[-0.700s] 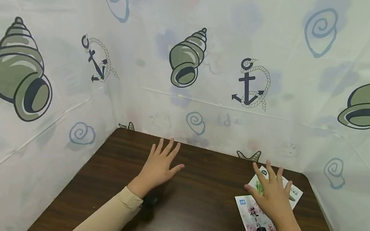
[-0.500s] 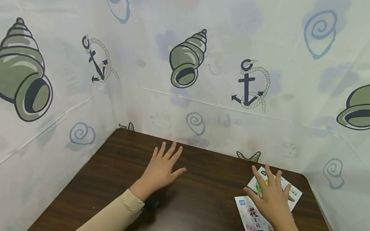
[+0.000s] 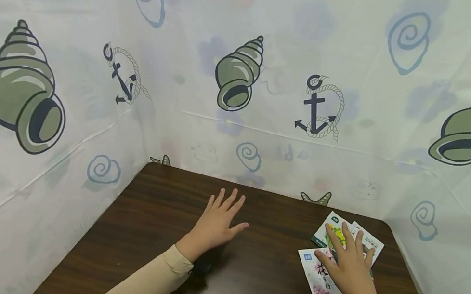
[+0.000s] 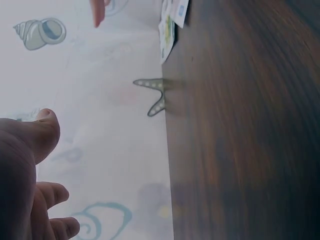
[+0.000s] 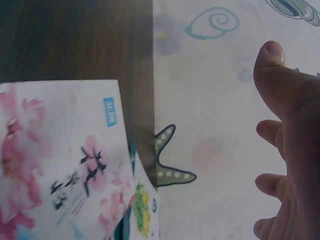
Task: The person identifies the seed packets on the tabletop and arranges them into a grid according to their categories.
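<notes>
The right hand (image 3: 350, 269) was held flat, fingers spread, over the flower-printed packets (image 3: 320, 279), which lay beneath its fingertips. The left hand (image 3: 218, 225) was spread open, well apart.

Left hand (image 4: 25, 175) fingers relaxed, dark table (image 4: 245, 130), cards (image 4: 170, 25) at far edge

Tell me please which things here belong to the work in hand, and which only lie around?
In hand:
right hand over the packets
pink flower packet
green packets behind it

Lying about:
left hand, open above bare wood
brown table
seashell-print curtain
</notes>
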Demonstrator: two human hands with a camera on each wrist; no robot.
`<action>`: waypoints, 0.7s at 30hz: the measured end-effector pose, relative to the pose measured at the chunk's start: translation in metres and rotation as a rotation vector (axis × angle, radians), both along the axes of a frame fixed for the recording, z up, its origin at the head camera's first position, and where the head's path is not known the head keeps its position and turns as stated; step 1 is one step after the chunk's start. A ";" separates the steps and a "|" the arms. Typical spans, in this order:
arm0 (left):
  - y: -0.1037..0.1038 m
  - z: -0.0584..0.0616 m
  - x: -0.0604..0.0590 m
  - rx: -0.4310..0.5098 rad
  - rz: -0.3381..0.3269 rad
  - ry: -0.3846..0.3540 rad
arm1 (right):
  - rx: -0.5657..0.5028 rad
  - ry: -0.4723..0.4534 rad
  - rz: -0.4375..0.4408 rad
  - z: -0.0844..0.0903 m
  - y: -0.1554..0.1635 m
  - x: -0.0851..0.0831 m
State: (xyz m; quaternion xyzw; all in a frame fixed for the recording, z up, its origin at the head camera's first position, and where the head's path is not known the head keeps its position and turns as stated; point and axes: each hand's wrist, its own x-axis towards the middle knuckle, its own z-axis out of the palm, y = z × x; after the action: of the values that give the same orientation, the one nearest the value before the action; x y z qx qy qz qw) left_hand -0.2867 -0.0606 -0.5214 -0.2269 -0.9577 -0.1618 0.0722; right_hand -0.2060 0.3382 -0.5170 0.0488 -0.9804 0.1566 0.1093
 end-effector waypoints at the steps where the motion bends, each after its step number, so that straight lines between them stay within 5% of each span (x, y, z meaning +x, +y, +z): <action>1: 0.002 -0.001 0.000 0.004 -0.006 -0.001 | -0.004 -0.006 -0.004 -0.002 0.001 0.002; 21: 0.040 -0.008 0.010 0.088 -0.088 -0.062 | -0.046 0.013 -0.058 -0.043 0.021 0.019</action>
State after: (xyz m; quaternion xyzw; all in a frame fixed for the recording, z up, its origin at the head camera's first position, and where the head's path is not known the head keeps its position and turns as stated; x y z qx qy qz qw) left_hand -0.2769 -0.0208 -0.5290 -0.2604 -0.9404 -0.2139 0.0450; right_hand -0.1870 0.3589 -0.5597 0.0190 -0.9768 0.1756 0.1212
